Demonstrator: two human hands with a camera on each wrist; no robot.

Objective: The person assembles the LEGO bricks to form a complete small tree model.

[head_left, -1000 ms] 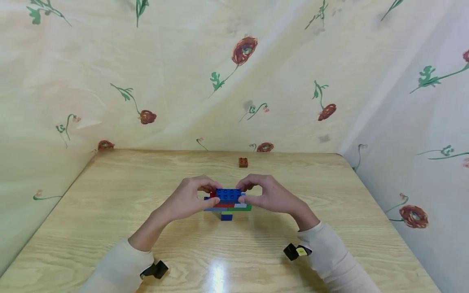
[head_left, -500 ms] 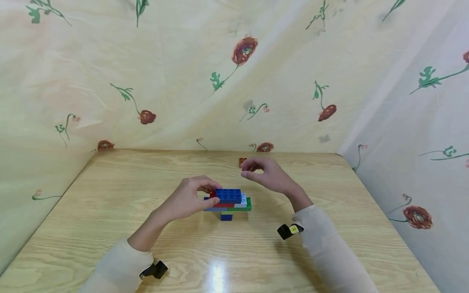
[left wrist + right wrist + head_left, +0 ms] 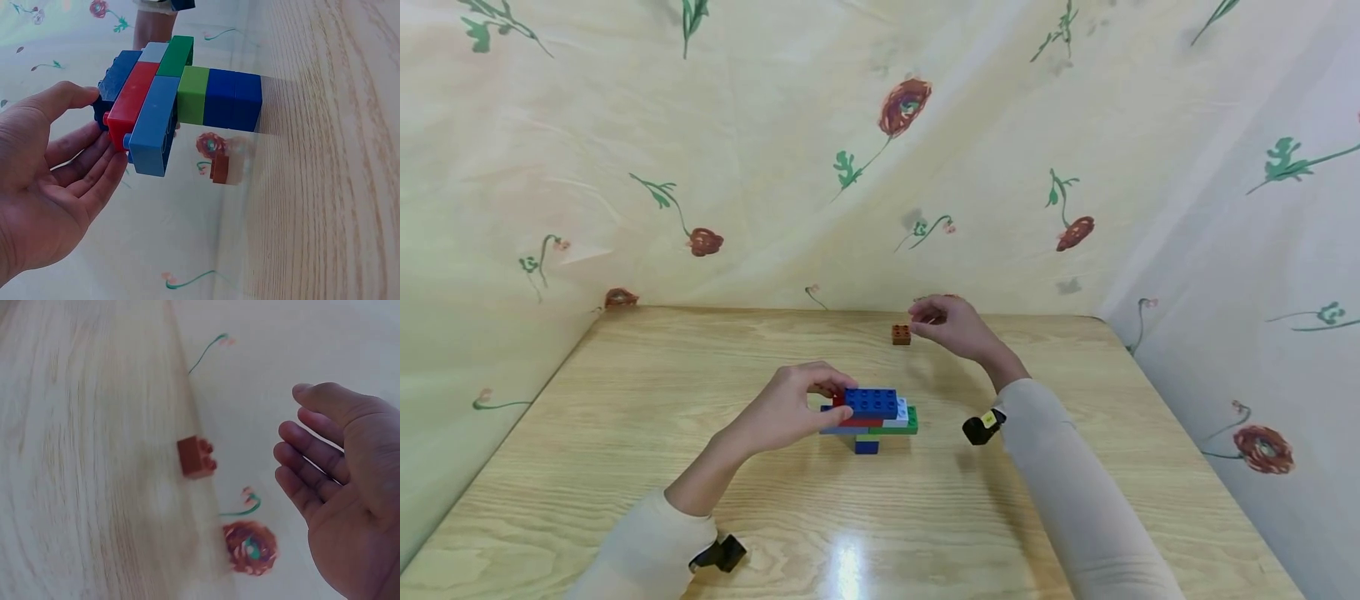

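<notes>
A stack of toy building bricks stands upright mid-table, with a dark blue brick (image 3: 871, 403) on top. Below that are a red brick (image 3: 133, 97) and a white one, then a lighter blue brick (image 3: 153, 125) beside a green brick (image 3: 176, 56). A narrow column of a lime brick (image 3: 192, 95) and blue bricks (image 3: 232, 99) carries them. My left hand (image 3: 786, 407) grips the top blue brick's left end between thumb and fingers. Farther back, my right hand (image 3: 955, 327) holds nothing, its fingers loosely bent just right of a small brown brick (image 3: 901, 335).
The wooden table (image 3: 775, 517) ends at the back against a flower-printed cloth (image 3: 760, 150), which also hangs along both sides. A black wrist camera (image 3: 983, 427) sits on the right sleeve, another (image 3: 721, 553) on the left.
My right hand has let go of the stack's top blue brick and moved back to the brown brick. The left hand stays on the stack.
</notes>
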